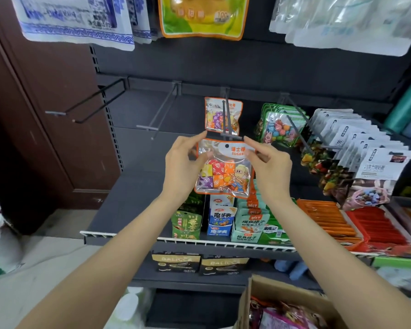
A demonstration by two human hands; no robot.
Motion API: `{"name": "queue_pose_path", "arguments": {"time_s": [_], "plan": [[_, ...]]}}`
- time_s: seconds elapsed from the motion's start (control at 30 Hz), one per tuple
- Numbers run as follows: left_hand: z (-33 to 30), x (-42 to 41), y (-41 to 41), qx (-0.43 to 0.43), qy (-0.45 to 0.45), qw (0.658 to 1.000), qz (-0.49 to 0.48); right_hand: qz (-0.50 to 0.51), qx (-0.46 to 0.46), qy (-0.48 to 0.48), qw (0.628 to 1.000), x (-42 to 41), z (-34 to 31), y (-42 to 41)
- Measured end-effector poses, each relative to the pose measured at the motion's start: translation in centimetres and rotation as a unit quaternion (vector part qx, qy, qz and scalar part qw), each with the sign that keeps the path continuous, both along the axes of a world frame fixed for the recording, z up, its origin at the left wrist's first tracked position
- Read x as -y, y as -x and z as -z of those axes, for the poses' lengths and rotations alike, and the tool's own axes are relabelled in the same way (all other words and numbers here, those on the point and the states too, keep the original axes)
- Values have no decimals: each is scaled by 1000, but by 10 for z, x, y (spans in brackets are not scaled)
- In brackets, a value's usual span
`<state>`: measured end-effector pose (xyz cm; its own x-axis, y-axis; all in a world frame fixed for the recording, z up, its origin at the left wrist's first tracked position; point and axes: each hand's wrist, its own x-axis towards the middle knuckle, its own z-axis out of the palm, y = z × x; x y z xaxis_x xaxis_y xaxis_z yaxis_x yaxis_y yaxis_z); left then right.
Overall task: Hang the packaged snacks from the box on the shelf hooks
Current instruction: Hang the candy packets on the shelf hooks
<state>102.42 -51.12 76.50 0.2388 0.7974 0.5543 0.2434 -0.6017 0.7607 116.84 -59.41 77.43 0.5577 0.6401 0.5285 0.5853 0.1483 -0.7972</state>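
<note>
I hold a clear, orange-edged candy packet upright in front of the shelf. My left hand pinches its top left corner and my right hand pinches its top right corner. The packet's hang hole sits just below the tip of a grey shelf hook. One matching candy packet hangs further back on that hook. The cardboard box with more packets stands at the bottom right.
Bare hooks stick out to the left. Green packets and white packets hang on hooks to the right. The shelf below carries boxed snacks and red and orange packs. Large bags hang overhead.
</note>
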Motion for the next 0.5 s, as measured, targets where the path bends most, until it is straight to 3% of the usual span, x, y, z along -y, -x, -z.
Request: {"name": "queue_pose_path", "arguments": {"time_s": [0.4, 0.5], "plan": [[0, -4, -6, -5, 0, 999, -33, 9, 8, 2, 1000, -8, 2, -1], [1, -13, -15, -14, 4, 999, -44, 12, 50, 11, 999, -17, 4, -9]]}}
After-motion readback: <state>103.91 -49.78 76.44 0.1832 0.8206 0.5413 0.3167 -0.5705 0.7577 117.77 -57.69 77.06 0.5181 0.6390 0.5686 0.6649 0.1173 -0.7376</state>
